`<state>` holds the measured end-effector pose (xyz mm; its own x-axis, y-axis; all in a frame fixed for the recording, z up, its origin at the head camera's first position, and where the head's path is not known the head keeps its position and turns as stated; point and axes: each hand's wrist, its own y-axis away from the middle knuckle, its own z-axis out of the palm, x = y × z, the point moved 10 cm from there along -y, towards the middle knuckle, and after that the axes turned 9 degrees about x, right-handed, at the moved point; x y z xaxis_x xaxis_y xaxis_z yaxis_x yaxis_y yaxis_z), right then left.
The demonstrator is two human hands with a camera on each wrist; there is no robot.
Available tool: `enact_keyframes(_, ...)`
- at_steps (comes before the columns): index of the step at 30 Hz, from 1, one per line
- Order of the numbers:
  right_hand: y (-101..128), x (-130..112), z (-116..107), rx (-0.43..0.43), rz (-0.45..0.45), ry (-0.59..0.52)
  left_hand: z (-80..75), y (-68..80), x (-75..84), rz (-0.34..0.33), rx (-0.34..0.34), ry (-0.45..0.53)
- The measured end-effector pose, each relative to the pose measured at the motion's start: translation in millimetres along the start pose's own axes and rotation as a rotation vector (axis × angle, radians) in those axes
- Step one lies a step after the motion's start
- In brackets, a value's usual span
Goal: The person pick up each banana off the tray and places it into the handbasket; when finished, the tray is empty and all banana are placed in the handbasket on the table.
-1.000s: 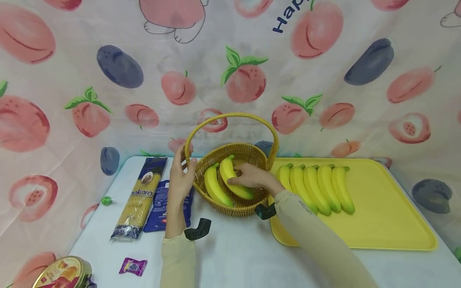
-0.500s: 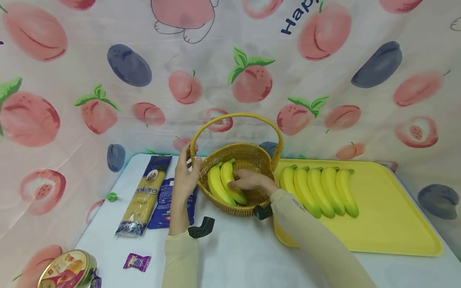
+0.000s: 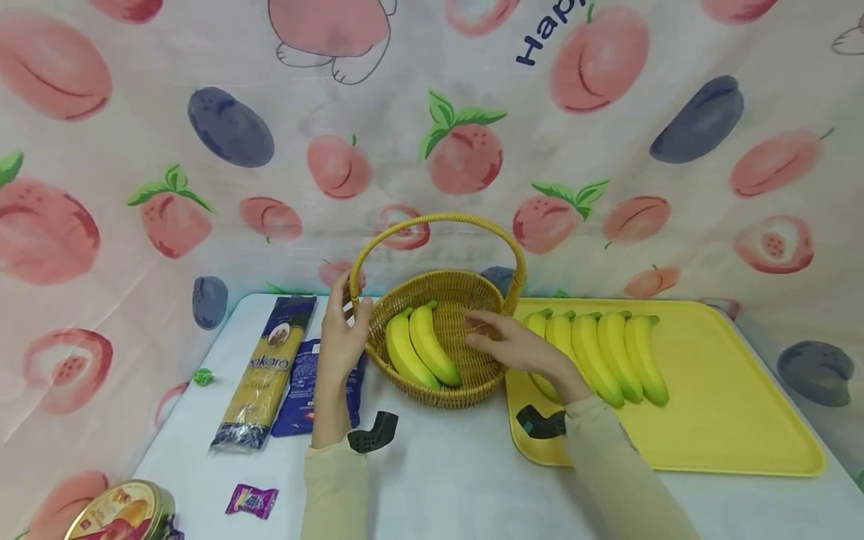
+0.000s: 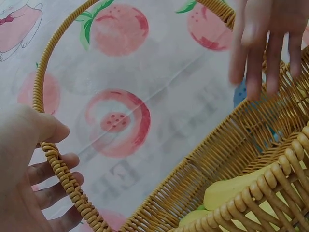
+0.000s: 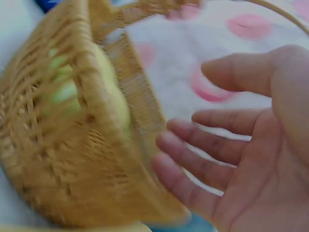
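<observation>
Along the lower middle of the head view, a stretch of white table point(image 3: 439, 480) is being shown between the two sleeves point(image 3: 335, 491). At the centre, the wicker basket point(image 3: 459, 289) is being flanked closely on its right by the left edge of the yellow tray point(image 3: 736, 397), whose bare surface is being displayed to the right of a row of five bananas point(image 3: 597, 360). At mid-left, a pasta packet point(image 3: 265, 375) and a blue packet point(image 3: 295, 397) are being seen side by side.

Inside the basket, toward its left, two bananas point(image 3: 432, 345) are being cradled next to each other, curved and yellow, their greenish tips being turned to the lower right. The woven bowl is being spanned by a tall arched handle point(image 3: 439, 217).

The handle's left side is being gripped by the left hand point(image 3: 344, 337), the thumb being laid opposite the curled fingers. The right hand point(image 3: 518, 341) is being held over the basket's right side, its fingers being extended and loosely parted, apart from the bananas; whether the rim is being touched cannot be told.
</observation>
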<state>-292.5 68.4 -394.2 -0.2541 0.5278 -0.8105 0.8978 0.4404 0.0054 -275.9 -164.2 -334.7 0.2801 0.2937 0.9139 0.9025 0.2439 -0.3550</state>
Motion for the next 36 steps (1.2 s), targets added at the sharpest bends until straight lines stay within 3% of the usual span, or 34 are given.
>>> enact_keyframes(6,47,21,-52,0.174,-0.046,-0.101,2.3,-6.8,-26.3,0.001,0.019,0.001)
enact_keyframes(18,120,78,-151,0.511,-0.059,0.002,2.7,-7.3,-27.1,0.053,0.038,-0.003)
enact_keyframes(24,135,112,-168,0.586,0.071,0.067,0.9,-6.8,-26.7,0.059,0.033,-0.014)
enact_keyframes(36,150,165,-184,0.637,0.23,0.199,0.5,-5.5,-25.3,0.066,0.03,-0.004)
